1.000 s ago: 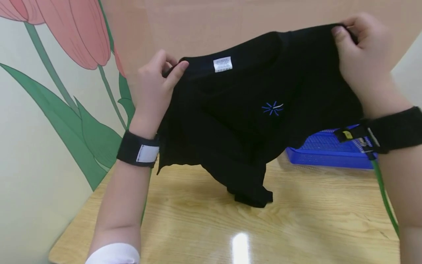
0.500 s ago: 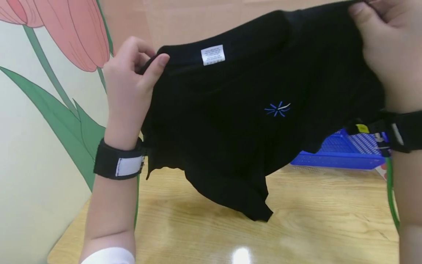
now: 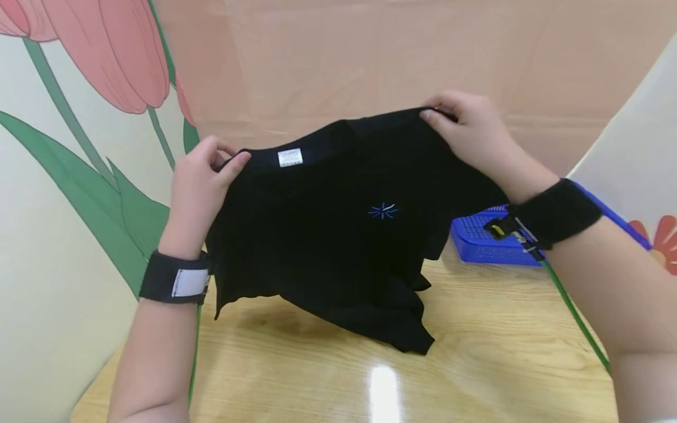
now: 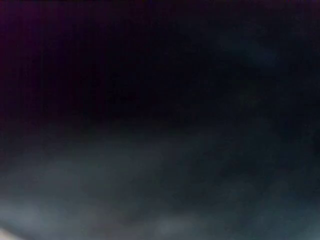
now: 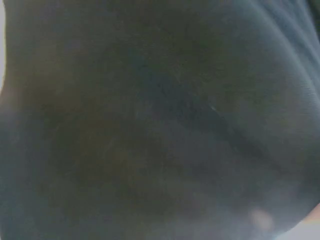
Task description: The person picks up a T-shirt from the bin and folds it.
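Observation:
A black T-shirt [image 3: 317, 235] hangs stretched between both hands over the table. It carries a small blue and white starburst print and a white label [image 3: 290, 157] inside the collar. My left hand [image 3: 203, 182] pinches the top edge at the left, thumb in front. At the upper right, my right hand [image 3: 476, 129] pinches the other end of that edge, held higher than the left. The shirt's lower part droops in folds close over the table. Dark cloth [image 5: 150, 125] fills the right wrist view, and the left wrist view is almost wholly dark.
On the wooden table [image 3: 296, 376], a blue plastic basket [image 3: 492, 252] stands at the back right, partly behind the shirt and right wrist. A peach-coloured sheet [image 3: 370, 59] covers the back. The left wall [image 3: 32, 235] has painted tulips.
The shirt first came up closer to the camera, then went lower and farther away. Both hands moved down, the right one also leftward. Both kept their hold on the cloth.

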### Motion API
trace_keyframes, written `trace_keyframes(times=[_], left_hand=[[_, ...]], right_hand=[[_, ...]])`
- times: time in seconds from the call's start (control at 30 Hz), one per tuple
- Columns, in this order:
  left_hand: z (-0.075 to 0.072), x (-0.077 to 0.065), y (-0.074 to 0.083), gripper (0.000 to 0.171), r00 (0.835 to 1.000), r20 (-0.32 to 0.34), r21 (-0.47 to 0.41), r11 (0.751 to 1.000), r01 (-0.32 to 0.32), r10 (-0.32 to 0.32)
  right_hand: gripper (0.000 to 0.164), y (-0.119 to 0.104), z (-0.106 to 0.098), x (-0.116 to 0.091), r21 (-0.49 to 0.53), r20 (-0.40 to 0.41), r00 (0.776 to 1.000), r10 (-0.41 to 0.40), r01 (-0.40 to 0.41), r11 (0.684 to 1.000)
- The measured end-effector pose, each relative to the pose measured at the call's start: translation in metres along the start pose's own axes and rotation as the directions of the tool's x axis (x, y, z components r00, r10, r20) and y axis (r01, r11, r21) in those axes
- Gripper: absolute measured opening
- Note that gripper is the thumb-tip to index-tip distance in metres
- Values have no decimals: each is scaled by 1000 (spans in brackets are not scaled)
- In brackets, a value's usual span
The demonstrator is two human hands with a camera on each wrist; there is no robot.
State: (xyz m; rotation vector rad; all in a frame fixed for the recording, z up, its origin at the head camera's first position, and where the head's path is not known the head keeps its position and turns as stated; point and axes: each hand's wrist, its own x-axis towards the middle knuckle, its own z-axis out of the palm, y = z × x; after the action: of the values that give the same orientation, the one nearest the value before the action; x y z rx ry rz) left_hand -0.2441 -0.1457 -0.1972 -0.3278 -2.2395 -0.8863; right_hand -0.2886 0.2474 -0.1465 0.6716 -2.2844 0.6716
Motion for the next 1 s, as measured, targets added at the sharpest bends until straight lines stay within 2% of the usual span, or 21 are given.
trace_keyframes(times=[0.17,0.43,0.6,0.77,0.93,1.0], left_hand=[[9,-7,-27,39,993,72,12,995,97,-97],[8,-21,-62,39,978,102,44,983,179,-182],[5,-30,-82,38,968,118,81,974,212,-221],[6,-40,-103,42,951,153,134,959,250,-270],[13,-49,-125,47,922,220,163,943,289,-320],[16,-53,-133,47,907,250,174,937,302,-338]], right_hand=[[22,6,31,-5,57,92,996,0,-5,998],[21,7,69,-9,114,233,973,0,-27,993],[23,-1,91,-13,71,383,922,58,-92,993],[23,-8,114,-23,40,460,885,75,-105,994],[24,-10,136,-38,0,547,833,80,-96,995],[23,-11,143,-43,9,559,826,66,-86,996]])
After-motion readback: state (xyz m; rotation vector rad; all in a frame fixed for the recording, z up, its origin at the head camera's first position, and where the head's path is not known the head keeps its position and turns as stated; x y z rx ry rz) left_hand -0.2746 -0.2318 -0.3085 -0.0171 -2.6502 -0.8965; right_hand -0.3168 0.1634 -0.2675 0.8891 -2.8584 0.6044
